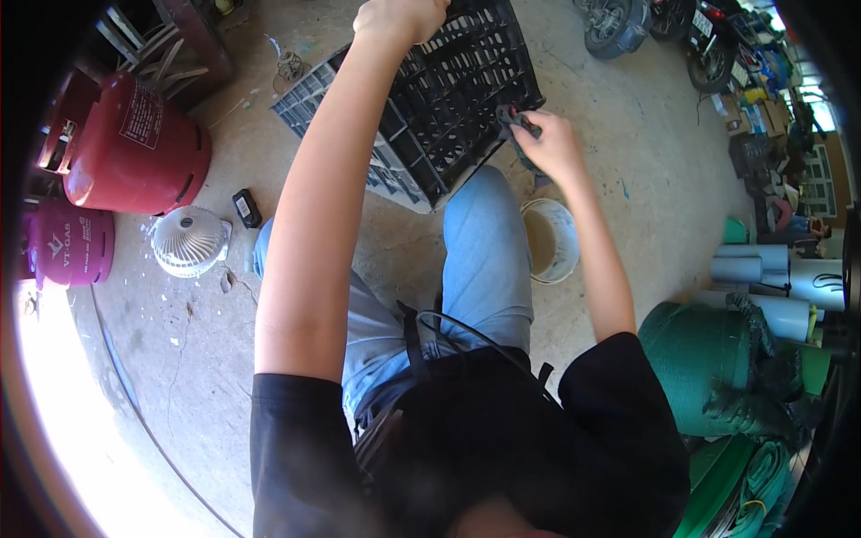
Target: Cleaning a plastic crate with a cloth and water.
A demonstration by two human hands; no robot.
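A black plastic crate (457,81) with slotted walls is held tilted in front of my knees, cut off by the top of the view. My left hand (400,20) is closed on its far upper part; the arm crosses over the crate's left side, and the exact grip is partly hidden. Bunched in my right hand (555,144) is a dark cloth (510,124), pressed against the crate's right corner. Below that hand, beside my knee, stands a white bucket (570,235) with murky brownish water (540,242) in it.
To the left are a red gas cylinder (144,144), a purple gas cylinder (74,242), a white fan (190,242) and a small black device (247,208). Motorbikes (615,27) stand at upper right. Green wrapped rolls (693,363) and grey pipes (753,262) lie right. A cable (144,417) crosses the concrete floor.
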